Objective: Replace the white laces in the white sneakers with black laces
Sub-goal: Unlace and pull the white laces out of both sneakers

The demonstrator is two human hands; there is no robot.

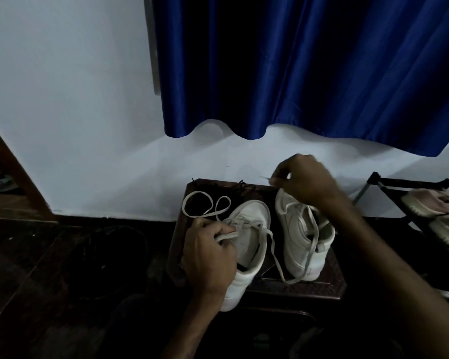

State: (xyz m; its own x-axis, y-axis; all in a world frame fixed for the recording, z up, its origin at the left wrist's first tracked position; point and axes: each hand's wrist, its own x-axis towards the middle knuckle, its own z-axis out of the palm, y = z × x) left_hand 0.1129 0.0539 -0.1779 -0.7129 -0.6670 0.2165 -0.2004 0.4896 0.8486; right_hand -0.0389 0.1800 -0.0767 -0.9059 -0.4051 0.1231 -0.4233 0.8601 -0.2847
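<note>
Set side by side on a dark wooden stool (309, 291), toes toward the white wall (75, 125): left sneaker (249, 250) and right sneaker (302, 244).

Pressed against the left sneaker's eyelets: left hand (210, 257), fingers curled tight round a loop of white lace (227, 237).

Raised above the right sneaker's toe: right hand (306, 177), thumb and fingers pinching the lace near its tip.

Traced from that pinch: strand down over the right sneaker, slack bend on the stool top between the shoes, then up to the left sneaker's eyelets.

Coiled loose on the stool beyond the left hand: the other lace end.

Lying at the stool's far edge, dimly seen: black laces (244, 187).

Held on the shoe rack (410, 183) at right: pale pink sneakers (436, 200).
</note>
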